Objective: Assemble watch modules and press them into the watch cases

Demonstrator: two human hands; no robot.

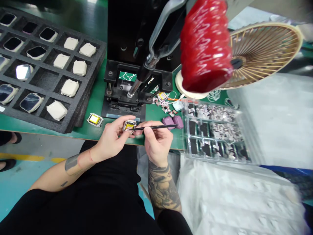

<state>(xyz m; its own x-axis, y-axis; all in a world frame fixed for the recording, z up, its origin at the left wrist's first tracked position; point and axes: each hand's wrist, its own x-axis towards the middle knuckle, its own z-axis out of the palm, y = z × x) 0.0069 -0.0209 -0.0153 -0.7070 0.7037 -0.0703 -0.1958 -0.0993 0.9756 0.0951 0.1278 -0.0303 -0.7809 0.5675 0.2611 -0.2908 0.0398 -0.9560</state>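
Note:
Between the thumb and fingers of my left hand point(112, 138) is an opened smartwatch case point(129, 125), its yellow-edged inside facing up. My right hand point(158, 140) grips a thin black stick-like tool point(162, 126), perhaps tweezers, whose tip reaches into the case. Whether the tip touches a part inside is too small to tell. A second opened watch case point(95, 119) with a yellow and white inside lies on the green table to the left. Two purple pieces point(172, 122) sit just behind my right hand.
A black lever press point(137, 98) with a red ribbed handle grip point(206, 45) stands ahead. On the left, a dark foam tray point(70, 125) holds several watches. At right are a clear compartment box point(187, 143) of small parts and a fan point(266, 55).

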